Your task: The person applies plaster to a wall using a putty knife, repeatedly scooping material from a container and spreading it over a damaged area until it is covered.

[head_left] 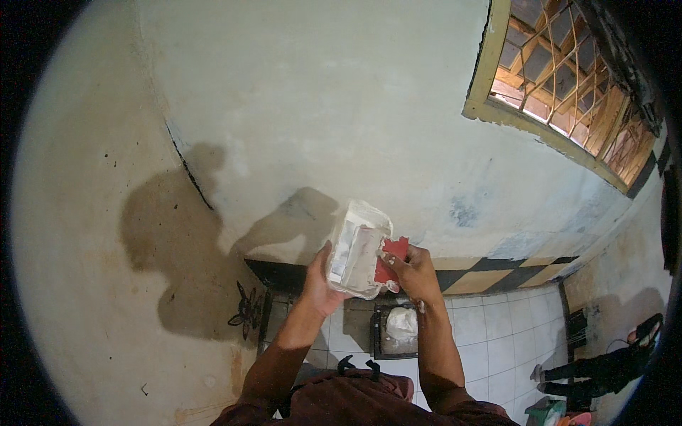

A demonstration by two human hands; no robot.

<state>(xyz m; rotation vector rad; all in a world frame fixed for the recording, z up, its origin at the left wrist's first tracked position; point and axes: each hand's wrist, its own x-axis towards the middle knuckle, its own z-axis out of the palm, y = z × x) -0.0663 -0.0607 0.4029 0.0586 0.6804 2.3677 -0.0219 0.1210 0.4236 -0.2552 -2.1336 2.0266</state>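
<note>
My left hand (321, 287) grips a white, smeared plastic tub (364, 206) from its left side and underneath. Pale putty (364, 257) coats the inside of the tub. In my right hand (419, 275) is a red putty spreader (396, 248), pinched between thumb and fingers. The spreader's edges are caked with pale putty, and it is at the tub's right rim. White smears mark the right wrist and fingers.
Ahead stands a patchy pale wall (305, 106) with a barred window (561, 85) and a checkered lower band (490, 275). A dark tray (379, 348) with a white bag (402, 323) sits on the tiled floor (490, 341). A person (604, 366) is far right.
</note>
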